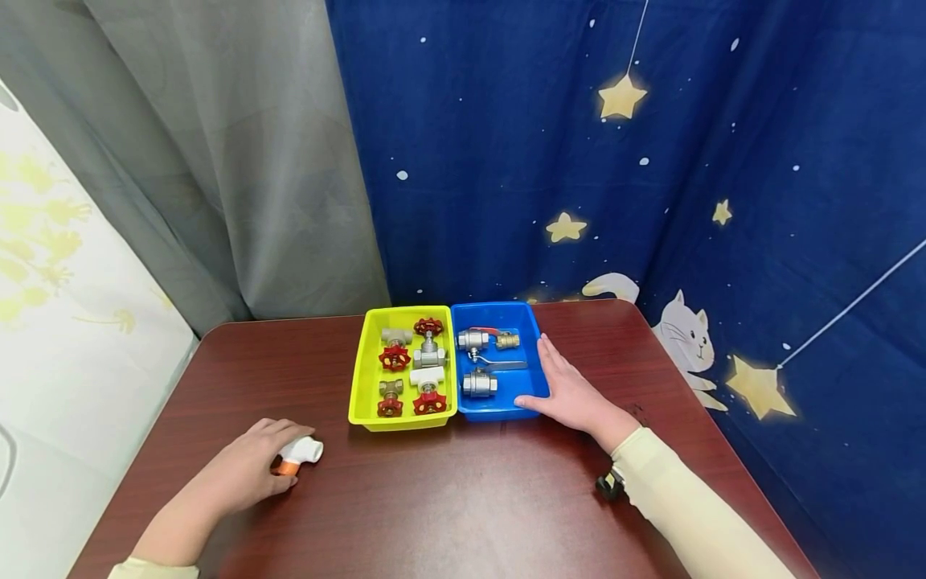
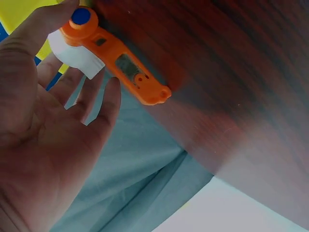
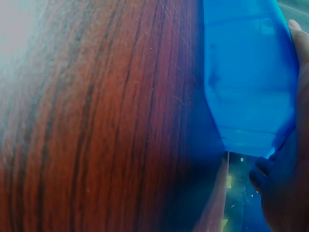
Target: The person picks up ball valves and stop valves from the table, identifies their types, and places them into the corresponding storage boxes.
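My left hand (image 1: 242, 466) holds a white plastic ball valve (image 1: 309, 449) with an orange lever handle just above the table's left part. In the left wrist view the thumb lies by the valve's blue cap, and the fingers are behind its white body. My right hand (image 1: 575, 398) rests against the right side of a blue tray (image 1: 518, 381), fingers extended along its edge and thumb at the front. Metal ball valves (image 1: 479, 383) lie inside that tray. Beside it on the left, a yellow tray (image 1: 370, 374) holds several valves with red handwheels (image 1: 394, 359).
The trays stand side by side near the back edge of a dark red-brown wooden table (image 1: 434, 515). A grey curtain (image 1: 289, 161) and a blue star-patterned curtain (image 1: 492, 161) hang behind. On the right wrist sits a small black device (image 1: 609, 486).
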`<state>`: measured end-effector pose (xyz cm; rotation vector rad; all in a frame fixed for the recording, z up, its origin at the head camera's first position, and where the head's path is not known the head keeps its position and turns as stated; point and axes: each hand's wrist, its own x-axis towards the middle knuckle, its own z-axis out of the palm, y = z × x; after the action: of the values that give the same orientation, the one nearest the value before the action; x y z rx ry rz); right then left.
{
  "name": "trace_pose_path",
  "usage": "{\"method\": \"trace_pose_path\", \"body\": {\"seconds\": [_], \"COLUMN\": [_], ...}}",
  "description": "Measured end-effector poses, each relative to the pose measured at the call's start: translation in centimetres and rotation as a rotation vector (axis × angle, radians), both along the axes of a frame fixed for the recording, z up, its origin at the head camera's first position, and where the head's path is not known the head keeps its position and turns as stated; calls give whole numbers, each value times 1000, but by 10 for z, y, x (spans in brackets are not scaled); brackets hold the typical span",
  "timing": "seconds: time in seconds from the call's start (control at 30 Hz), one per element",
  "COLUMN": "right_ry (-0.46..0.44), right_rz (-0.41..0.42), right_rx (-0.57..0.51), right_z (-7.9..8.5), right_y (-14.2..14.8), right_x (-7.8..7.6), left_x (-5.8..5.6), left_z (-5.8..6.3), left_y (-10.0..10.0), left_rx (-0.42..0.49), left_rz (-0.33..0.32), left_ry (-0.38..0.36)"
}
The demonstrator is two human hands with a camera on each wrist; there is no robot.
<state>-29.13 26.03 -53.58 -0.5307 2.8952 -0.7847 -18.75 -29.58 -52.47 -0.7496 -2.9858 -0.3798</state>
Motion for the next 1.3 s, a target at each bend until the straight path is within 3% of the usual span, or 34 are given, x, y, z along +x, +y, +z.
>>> {"method": "trace_pose_path", "body": {"seconds": [0.43,0.7,1.3], "right_ry": [-4,-4,-12], "right_rz": [-5,-5,-10], "right_rx": [-10,-9,-4], "right_z": [1,2,3], "right_y": [-1,-2,-1], "right_x": [1,2,2], "left_x": [-3,-9,-16], "left_z": [-7,-10,-10], "left_y": [1,1,3], "left_rx": [23,18,40], "left_rz": [68,55,44], "left_ry": [7,35,20]}}
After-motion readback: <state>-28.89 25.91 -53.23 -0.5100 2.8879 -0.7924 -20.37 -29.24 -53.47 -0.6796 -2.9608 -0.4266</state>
